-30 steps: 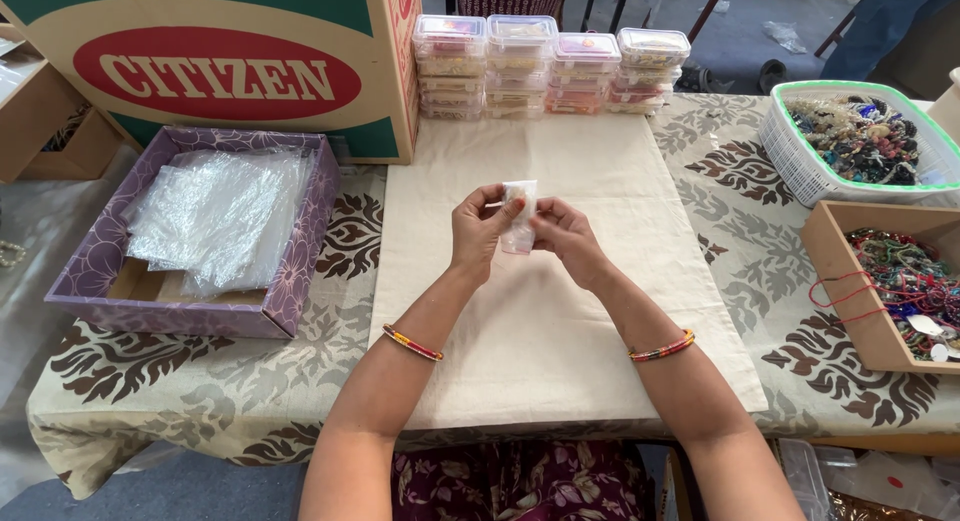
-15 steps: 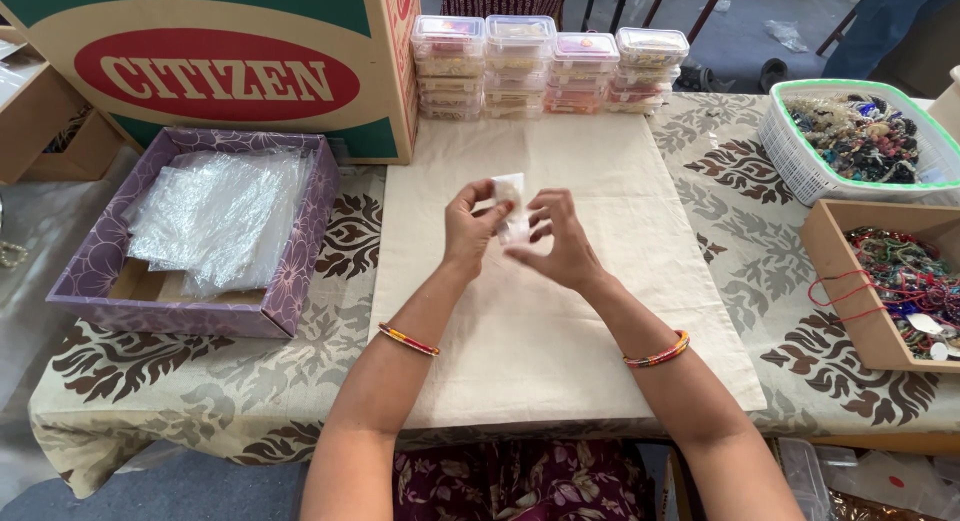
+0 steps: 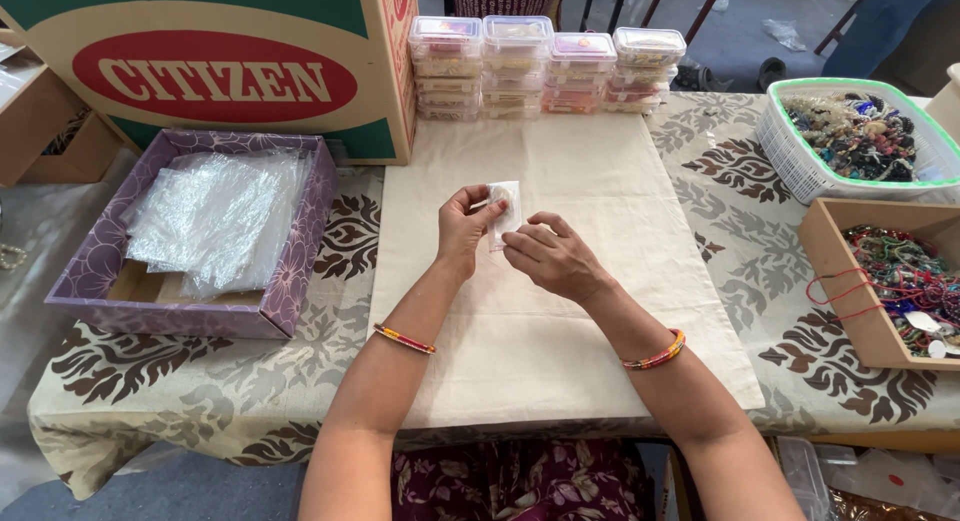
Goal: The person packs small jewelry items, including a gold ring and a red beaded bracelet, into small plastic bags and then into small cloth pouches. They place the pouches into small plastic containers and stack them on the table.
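My left hand (image 3: 463,227) pinches the top of a small clear plastic pouch (image 3: 507,209) and holds it upright above a plain cream cloth (image 3: 560,351). My right hand (image 3: 552,259) sits just below and to the right, its fingertips on the pouch's lower edge. What the pouch contains cannot be made out. Both wrists wear thin red and yellow bangles.
A purple patterned box (image 3: 290,271) of clear plastic bags (image 3: 215,216) stands at left. Stacked clear lidded containers (image 3: 545,66) line the far edge beside a big green and tan carton (image 3: 250,71). At right, a white basket (image 3: 800,166) and a brown box (image 3: 850,311) hold beaded jewellery.
My right hand has dropped from the pouch's side to its lower edge and shifted slightly right. The pouch stays upright in my left hand.
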